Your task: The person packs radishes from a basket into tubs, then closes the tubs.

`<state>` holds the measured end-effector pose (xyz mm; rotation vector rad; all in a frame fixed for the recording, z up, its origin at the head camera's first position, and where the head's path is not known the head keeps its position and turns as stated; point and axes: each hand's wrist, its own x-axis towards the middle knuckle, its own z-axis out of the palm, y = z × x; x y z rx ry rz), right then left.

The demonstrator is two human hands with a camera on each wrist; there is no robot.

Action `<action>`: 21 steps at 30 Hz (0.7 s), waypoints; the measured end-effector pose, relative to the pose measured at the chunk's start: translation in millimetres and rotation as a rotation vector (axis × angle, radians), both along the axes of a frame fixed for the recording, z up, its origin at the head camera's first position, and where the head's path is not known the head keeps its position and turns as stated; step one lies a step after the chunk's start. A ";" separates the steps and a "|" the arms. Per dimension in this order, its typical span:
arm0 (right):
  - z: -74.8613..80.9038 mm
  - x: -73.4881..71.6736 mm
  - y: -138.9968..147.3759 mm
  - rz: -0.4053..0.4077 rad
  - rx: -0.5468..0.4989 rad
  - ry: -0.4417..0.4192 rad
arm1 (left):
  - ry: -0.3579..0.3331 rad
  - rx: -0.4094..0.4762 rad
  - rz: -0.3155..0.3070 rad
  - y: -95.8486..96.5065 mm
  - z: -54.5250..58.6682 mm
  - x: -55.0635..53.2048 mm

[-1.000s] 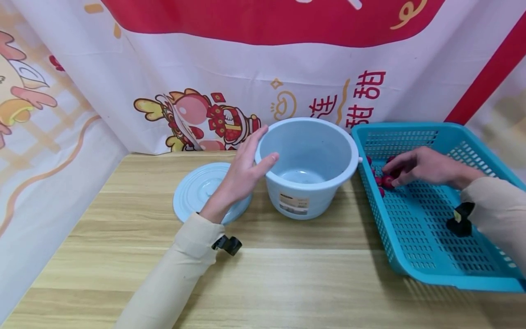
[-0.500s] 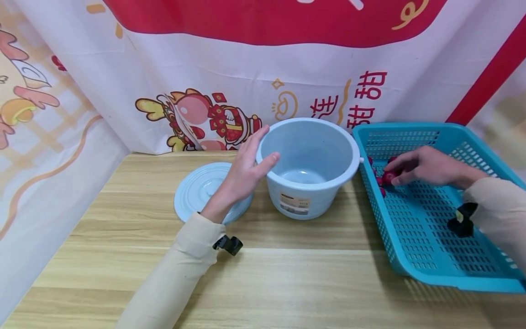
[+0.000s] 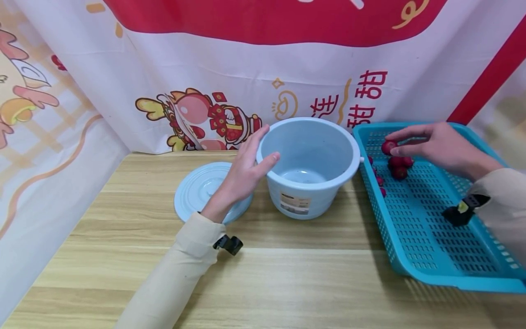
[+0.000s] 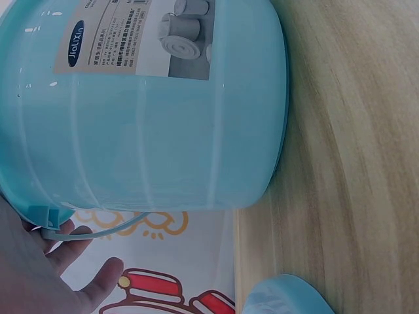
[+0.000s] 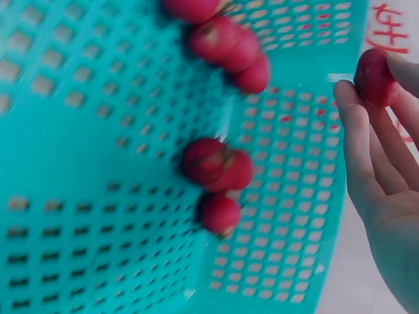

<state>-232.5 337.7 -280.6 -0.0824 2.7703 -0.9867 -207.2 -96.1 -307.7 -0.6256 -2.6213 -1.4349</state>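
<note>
My left hand [image 3: 244,169] lies against the left rim of a light blue bucket [image 3: 304,198], fingers extended along its outside. In the left wrist view, the fingers of this hand [image 4: 46,268] are spread near the bucket's handle joint. My right hand [image 3: 448,148] pinches a small red radish [image 3: 388,147] above the far end of a teal basket [image 3: 415,276]. Seen from the right wrist, the held radish [image 5: 375,78] sits between thumb and fingertips, over the basket's edge. Several other radishes [image 5: 219,167] lie in the basket below.
A light blue lid [image 3: 193,196] lies on the wooden table [image 3: 287,283], left of the bucket and partly under my left forearm. The basket stands close to the bucket's right side. A printed curtain [image 3: 246,68] hangs behind everything.
My right hand has lifted a radish from the basket and moved away toward its far edge, uncovering more radishes. The left hand and bucket have stayed put.
</note>
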 end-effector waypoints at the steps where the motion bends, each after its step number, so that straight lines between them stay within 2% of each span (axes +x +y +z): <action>1: 2.6 -0.1 -2.7 -0.013 -0.008 0.007 | 0.001 -0.001 0.000 -0.1 0.0 0.0; 11: 25.3 -0.6 -36.3 -0.088 -0.130 0.145 | 0.007 -0.007 -0.002 -0.2 -1.1 -1.5; 21: 40.2 3.8 -71.7 -0.086 -0.317 0.266 | 0.016 -0.004 0.000 -1.0 -0.8 -0.3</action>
